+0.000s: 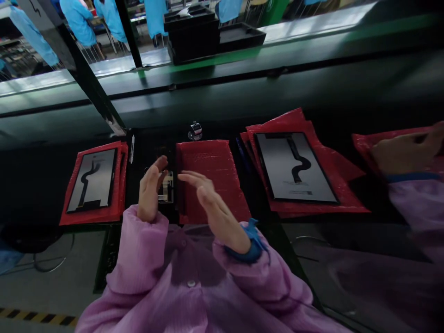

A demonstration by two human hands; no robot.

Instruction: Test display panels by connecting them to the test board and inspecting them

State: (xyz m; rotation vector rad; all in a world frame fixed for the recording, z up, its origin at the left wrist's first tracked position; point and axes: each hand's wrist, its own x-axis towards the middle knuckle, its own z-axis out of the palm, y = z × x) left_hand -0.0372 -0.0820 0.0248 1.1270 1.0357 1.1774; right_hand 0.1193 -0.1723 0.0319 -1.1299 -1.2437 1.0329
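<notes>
My left hand (151, 189) hovers open, fingers together and stretched, over a dark fixture with a small circuit part (166, 189) on the black worktop. My right hand (211, 206) is open too, fingers extended toward the left edge of a red bag (211, 178) lying flat in front of me. Neither hand holds anything. Both arms wear pink sleeves, and the right wrist has a blue cuff.
A display panel (93, 180) lies on red bags at the left, and another panel (296, 169) on a stack of red bags at the right. A small metal piece (195, 131) stands behind. Another person's hand (405, 150) reaches in at far right. Black trays (194, 32) sit beyond the conveyor (243, 88).
</notes>
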